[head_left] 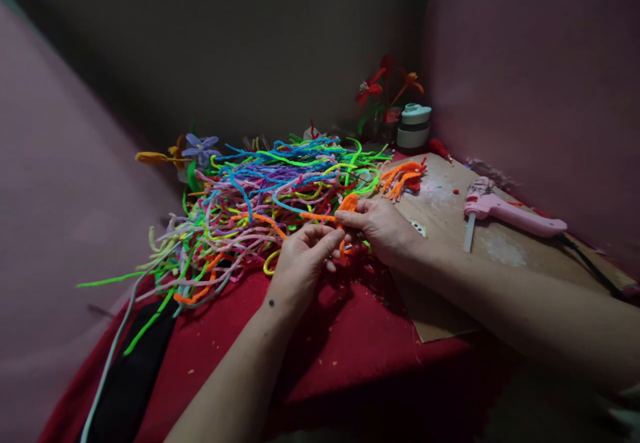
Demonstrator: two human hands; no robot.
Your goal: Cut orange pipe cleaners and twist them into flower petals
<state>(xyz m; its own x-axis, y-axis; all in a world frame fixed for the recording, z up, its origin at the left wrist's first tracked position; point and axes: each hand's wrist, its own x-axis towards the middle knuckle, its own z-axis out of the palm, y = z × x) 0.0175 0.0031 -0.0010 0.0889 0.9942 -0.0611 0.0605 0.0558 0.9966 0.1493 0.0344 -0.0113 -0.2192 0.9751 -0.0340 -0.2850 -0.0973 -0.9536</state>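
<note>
Between my two hands is an orange pipe cleaner [349, 203], bent into a loop at its top, with an end hanging below the fingers. My right hand [383, 228] pinches it just under the loop, thumb pointing left. My left hand [307, 256] has thumb and fingertips pressed together on its lower part, close to the right fingers. Directly behind the hands lies a large tangled heap of coloured pipe cleaners [280, 183] in blue, green, pink, yellow and orange. The fingertips partly hide where the orange piece is gripped.
A brown cardboard sheet [440, 310] bears a pink glue gun [520, 216] at right and a bundle of orange pieces [403, 178]. Behind stand a lidded pot [415, 126], red flowers [370, 88] and a purple flower [201, 148]. A white cable [113, 350] crosses the red cloth [210, 376].
</note>
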